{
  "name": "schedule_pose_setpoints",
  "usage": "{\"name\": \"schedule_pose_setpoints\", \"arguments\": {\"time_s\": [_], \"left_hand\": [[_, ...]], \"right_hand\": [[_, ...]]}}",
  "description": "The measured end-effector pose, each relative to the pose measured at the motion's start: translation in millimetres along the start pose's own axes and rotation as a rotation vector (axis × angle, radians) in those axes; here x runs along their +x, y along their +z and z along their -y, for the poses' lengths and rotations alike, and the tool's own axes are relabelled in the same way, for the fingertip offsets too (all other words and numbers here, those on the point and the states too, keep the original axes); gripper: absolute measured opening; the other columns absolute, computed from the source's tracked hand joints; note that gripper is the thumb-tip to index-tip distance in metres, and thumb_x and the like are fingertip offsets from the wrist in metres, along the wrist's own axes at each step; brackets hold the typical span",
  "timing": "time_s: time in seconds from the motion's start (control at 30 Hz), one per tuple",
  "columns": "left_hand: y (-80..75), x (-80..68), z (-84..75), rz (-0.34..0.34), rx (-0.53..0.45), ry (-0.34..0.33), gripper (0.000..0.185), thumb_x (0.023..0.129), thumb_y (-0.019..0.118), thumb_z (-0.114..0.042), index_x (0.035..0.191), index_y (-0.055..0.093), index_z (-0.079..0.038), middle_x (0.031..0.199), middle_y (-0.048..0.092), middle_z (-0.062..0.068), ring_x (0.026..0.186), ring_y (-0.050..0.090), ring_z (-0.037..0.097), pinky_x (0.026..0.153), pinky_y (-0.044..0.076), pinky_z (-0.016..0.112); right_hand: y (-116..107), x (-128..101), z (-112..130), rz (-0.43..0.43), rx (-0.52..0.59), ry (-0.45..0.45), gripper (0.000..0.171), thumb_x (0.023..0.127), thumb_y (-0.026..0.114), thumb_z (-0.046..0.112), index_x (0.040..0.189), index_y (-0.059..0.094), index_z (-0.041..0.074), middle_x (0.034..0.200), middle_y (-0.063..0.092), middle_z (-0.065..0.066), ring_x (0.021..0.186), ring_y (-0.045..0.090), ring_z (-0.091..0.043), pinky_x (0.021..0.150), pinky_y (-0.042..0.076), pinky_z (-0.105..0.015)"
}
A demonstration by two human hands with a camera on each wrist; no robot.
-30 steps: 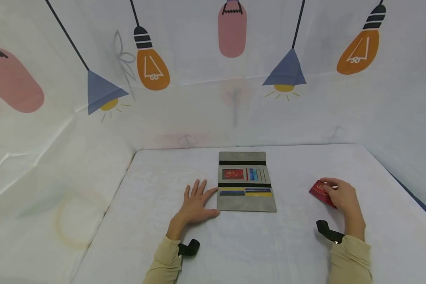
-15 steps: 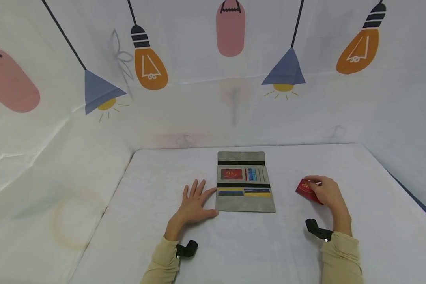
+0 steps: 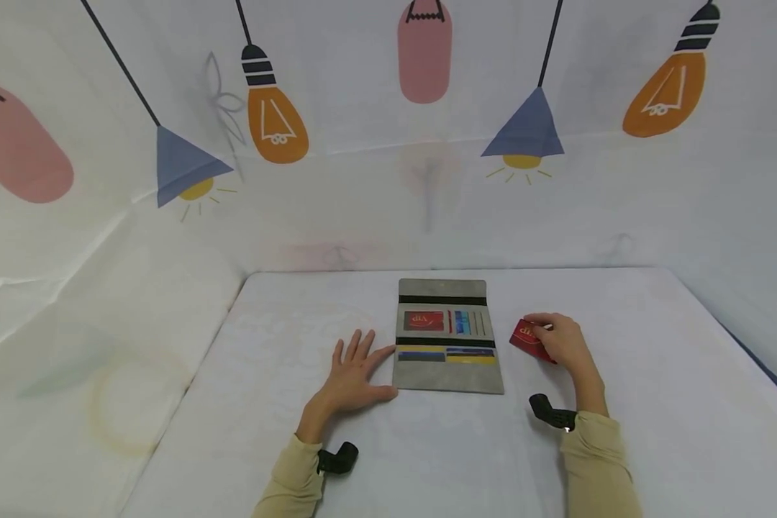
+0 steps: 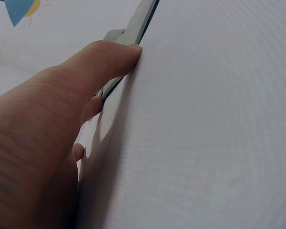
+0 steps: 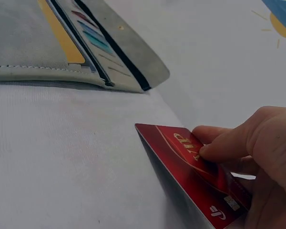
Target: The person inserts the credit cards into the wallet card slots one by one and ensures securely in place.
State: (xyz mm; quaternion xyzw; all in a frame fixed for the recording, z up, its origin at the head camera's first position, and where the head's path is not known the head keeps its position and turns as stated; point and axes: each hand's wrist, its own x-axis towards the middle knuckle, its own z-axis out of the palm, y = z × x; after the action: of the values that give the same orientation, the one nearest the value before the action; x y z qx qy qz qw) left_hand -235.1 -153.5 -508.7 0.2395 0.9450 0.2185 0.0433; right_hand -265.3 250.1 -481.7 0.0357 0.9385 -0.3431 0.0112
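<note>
A grey wallet (image 3: 447,338) lies open on the white table (image 3: 427,446), with a red card, thin coloured cards and blue and yellow cards in its slots. My left hand (image 3: 355,370) rests flat on the table beside the wallet's left edge (image 4: 126,36), fingers straight, index finger and thumb touching it. My right hand (image 3: 562,342) pinches a red VIP card (image 3: 527,338) just right of the wallet, held tilted above the table. In the right wrist view the red card (image 5: 190,167) sits between thumb and fingers, its corner pointing at the wallet (image 5: 47,47).
White cloth walls printed with lamps and bulbs (image 3: 275,122) enclose the table on the back and both sides. The table's right edge (image 3: 744,345) drops off near a dark strip.
My right hand has carried the red card leftward, from the table's right part to just beside the wallet. The left hand has stayed in place.
</note>
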Motion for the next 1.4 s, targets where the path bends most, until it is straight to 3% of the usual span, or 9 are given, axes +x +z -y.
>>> {"name": "schedule_pose_setpoints", "arguments": {"time_s": [0.47, 0.83, 1.07, 1.23, 1.4], "left_hand": [[3.2, 2.1, -1.5, 0.002, 0.018, 0.014, 0.075, 0.086, 0.065, -0.056, 0.151, 0.043, -0.026, 0.164, 0.018, 0.016, 0.152, 0.004, 0.04, 0.115, 0.001, 0.066], [0.0, 0.7, -1.5, 0.003, 0.019, -0.001, 0.074, 0.085, 0.065, -0.055, 0.15, 0.043, -0.027, 0.164, 0.018, 0.016, 0.152, 0.004, 0.039, 0.115, 0.0, 0.066], [1.0, 1.1, 1.1, 0.001, 0.016, -0.008, 0.075, 0.085, 0.065, -0.056, 0.15, 0.043, -0.027, 0.164, 0.018, 0.016, 0.152, 0.004, 0.039, 0.115, 0.001, 0.066], [0.7, 0.7, 1.5, 0.004, 0.017, -0.007, 0.075, 0.085, 0.065, -0.056, 0.151, 0.043, -0.027, 0.164, 0.017, 0.015, 0.152, 0.003, 0.039, 0.115, 0.0, 0.065], [1.4, 1.8, 1.9, 0.002, 0.02, -0.006, 0.075, 0.085, 0.065, -0.056, 0.151, 0.042, -0.027, 0.164, 0.017, 0.016, 0.152, 0.003, 0.039, 0.115, 0.0, 0.066]], "right_hand": [[9.4, 21.9, 26.4, -0.036, 0.018, -0.057, 0.037, 0.1, 0.048, 0.013, 0.131, 0.06, -0.002, 0.133, 0.054, -0.031, 0.114, 0.051, -0.043, 0.093, 0.044, -0.057], [19.0, 32.5, 52.3, 0.002, 0.039, -0.103, 0.036, 0.098, 0.049, 0.01, 0.127, 0.062, -0.004, 0.129, 0.056, -0.031, 0.11, 0.054, -0.042, 0.088, 0.049, -0.053], [26.1, 36.5, 59.1, 0.027, 0.051, -0.104, 0.035, 0.097, 0.049, 0.008, 0.126, 0.063, -0.004, 0.131, 0.056, -0.031, 0.112, 0.053, -0.042, 0.091, 0.048, -0.054], [31.6, 39.7, 61.9, 0.027, 0.002, -0.098, 0.035, 0.095, 0.048, 0.005, 0.124, 0.064, -0.006, 0.132, 0.056, -0.032, 0.115, 0.052, -0.042, 0.096, 0.046, -0.056], [39.5, 43.1, 70.7, 0.023, -0.102, -0.13, 0.035, 0.092, 0.047, 0.001, 0.119, 0.067, -0.005, 0.124, 0.061, -0.029, 0.106, 0.058, -0.039, 0.09, 0.05, -0.053]]}}
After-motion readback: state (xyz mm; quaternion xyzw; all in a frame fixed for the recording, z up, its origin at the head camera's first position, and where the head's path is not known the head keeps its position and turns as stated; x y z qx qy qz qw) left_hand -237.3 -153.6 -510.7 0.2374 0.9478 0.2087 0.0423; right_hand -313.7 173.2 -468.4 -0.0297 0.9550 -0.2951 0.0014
